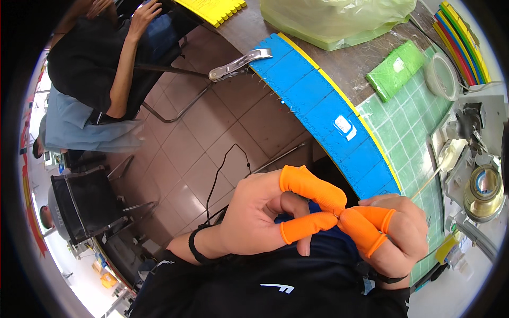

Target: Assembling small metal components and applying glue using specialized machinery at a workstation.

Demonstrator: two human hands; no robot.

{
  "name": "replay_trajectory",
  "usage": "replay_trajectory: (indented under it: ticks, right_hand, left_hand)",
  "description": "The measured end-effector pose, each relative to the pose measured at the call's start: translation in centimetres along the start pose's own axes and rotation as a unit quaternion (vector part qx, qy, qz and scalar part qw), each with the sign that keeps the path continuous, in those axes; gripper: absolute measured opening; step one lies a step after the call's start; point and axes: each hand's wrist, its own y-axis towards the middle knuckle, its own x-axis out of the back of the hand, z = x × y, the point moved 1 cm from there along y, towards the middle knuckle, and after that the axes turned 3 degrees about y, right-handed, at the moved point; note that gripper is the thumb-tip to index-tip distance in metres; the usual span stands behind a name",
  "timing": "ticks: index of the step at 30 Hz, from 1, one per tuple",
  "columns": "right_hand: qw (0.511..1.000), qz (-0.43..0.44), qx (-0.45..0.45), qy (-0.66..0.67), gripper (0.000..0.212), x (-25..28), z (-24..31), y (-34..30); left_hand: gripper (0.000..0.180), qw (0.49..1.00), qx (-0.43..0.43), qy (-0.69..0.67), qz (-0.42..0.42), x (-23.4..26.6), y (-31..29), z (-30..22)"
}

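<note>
My left hand [260, 214] and my right hand [395, 228] meet fingertip to fingertip in front of my body. Orange finger cots [313, 185] cover the thumb and forefinger of each. All four tips are pressed together in a pinch. Whatever lies between them is too small to make out; a tiny dark speck shows at the meeting point. Just beyond the hands runs a blue strip [318, 100] with a yellow edge along the table front, and a small white label [343, 125] is stuck on it.
A green cutting mat [403, 119] carries a green packet [395, 69] and a clear round container [441, 77]. A pale green plastic bag [339, 21] stands farther back. Rolls of tape [482, 185] lie at right. Another person [85, 69] sits at left, near a black chair [87, 201].
</note>
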Motion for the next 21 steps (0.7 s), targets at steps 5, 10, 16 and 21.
replay_trajectory:
  ticks: [5, 10, 16, 21]
  right_hand:
    - [0.998, 0.056, 0.008, -0.013, 0.025, -0.3, -0.1, 0.4]
    - [0.993, 0.038, -0.106, -0.021, 0.035, -0.9, -0.3, 0.6]
    - [0.938, 0.15, -0.296, -0.099, 0.076, -0.1, -0.8, -1.1]
    - [0.927, 0.171, -0.313, -0.113, 0.075, -0.6, -1.0, -3.3]
  left_hand:
    - [0.023, 0.998, 0.036, -0.034, -0.029, 0.2, 0.2, 0.2]
    - [0.025, 0.989, -0.016, -0.014, -0.143, 1.6, 0.5, 0.4]
    - [0.037, 0.66, -0.393, 0.474, -0.43, 11.3, -2.9, -5.9]
    - [0.041, 0.584, -0.388, 0.682, -0.206, 6.3, -1.4, -4.8]
